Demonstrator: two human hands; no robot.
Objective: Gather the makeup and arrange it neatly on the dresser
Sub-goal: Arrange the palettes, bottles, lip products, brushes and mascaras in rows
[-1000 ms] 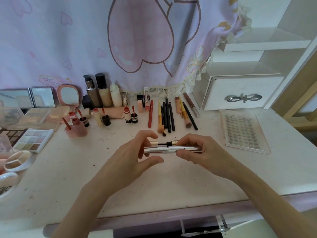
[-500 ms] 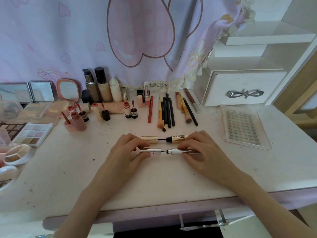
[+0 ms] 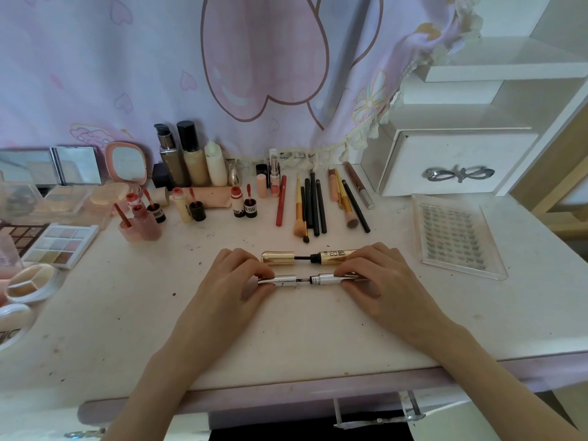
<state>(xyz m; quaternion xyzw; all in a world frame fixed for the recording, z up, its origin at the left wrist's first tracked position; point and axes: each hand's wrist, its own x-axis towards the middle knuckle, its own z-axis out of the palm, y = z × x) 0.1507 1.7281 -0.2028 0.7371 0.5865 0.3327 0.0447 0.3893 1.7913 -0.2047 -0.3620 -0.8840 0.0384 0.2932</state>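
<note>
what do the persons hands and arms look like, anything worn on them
Both forearms are bare as far as the frame shows: no sleeves in view. The left hand and right hand wear no gloves, and no rings, watch or bracelets can be seen. Fingers are slender; the nails cannot be made out.

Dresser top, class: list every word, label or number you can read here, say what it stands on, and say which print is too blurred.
"PINK": upside down on the small black pot beside the red-capped bottle.
Gold mascara tube: dark print, too blurred to read.
Black pot by the pink bottles: white letters, not legible.
Clear lash tray: small print on its rim, too small to read.
</note>
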